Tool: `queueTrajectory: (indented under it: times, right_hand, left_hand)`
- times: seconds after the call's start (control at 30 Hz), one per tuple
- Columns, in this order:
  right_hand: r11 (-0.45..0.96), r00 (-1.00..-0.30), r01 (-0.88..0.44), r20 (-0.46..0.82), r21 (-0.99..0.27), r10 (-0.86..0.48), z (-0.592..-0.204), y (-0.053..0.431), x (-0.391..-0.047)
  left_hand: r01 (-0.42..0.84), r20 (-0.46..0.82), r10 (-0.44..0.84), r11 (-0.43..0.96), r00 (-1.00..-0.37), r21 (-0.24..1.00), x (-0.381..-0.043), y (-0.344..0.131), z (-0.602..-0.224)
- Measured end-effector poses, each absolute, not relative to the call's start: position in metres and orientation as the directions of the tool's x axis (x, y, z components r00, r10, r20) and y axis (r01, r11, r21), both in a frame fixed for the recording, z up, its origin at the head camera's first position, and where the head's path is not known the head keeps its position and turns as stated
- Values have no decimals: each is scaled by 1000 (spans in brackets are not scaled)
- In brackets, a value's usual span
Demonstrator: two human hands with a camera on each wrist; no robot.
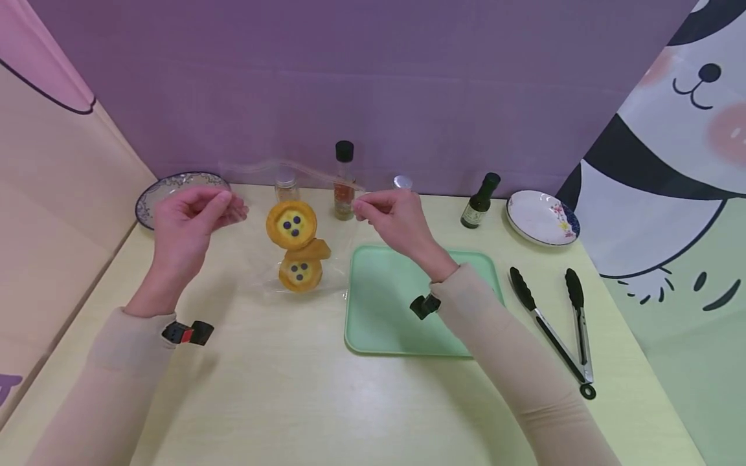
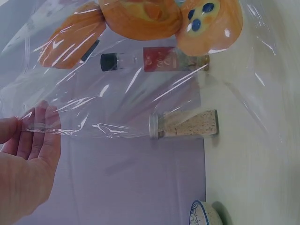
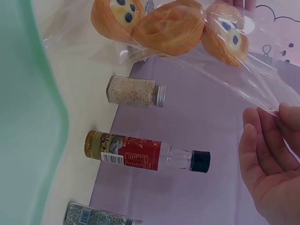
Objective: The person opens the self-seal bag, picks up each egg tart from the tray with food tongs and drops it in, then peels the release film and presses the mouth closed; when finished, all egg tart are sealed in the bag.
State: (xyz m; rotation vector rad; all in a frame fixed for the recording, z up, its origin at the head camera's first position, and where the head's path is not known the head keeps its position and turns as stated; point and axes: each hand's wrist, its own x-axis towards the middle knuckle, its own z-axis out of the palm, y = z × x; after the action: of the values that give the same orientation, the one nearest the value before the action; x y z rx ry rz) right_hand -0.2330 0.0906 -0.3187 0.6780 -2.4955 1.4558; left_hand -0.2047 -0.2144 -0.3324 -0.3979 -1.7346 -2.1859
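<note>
Nearest are the two hands, raised and apart from each other: the left hand (image 1: 192, 217) and the right hand (image 1: 393, 220) each pinch the thin film of a clear plastic bag (image 1: 337, 277) between thumb and finger, at two opposite upper corners. The bag hangs between them, with its top edge stretched across; whether its bottom touches the table (image 1: 245, 401), I cannot tell. I judge the film very light, limp and rather slippery, so it keeps no shape of its own, and the two upper corners are a good place to hold it. In the bag lie three pastries, an upper one (image 1: 292, 224) and a lower one (image 1: 300, 276) with blueberries, and one seen from the side (image 1: 315, 250) between them. They look light, perhaps soft, and their toppings may suffer from squeezing, so it would be better to support them by the rim or from below. Just to the right lies a green tray (image 1: 373, 323); farther behind stand a spice jar (image 1: 286, 189) and a red-labelled bottle (image 1: 344, 194).
</note>
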Motion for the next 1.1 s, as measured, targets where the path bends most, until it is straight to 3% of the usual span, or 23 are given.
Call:
queueTrajectory:
  times: [0.73, 1.1]
  right_hand:
    - [438, -877, -467, 342, -768, -336, -323, 91, -243]
    - [430, -879, -461, 334, -776, -341, -325, 87, -242]
  left_hand:
    - [449, 438, -104, -272, -893, 851, -201, -217, -349]
    - [441, 417, -157, -178, -895, 880, -197, -218, -354]
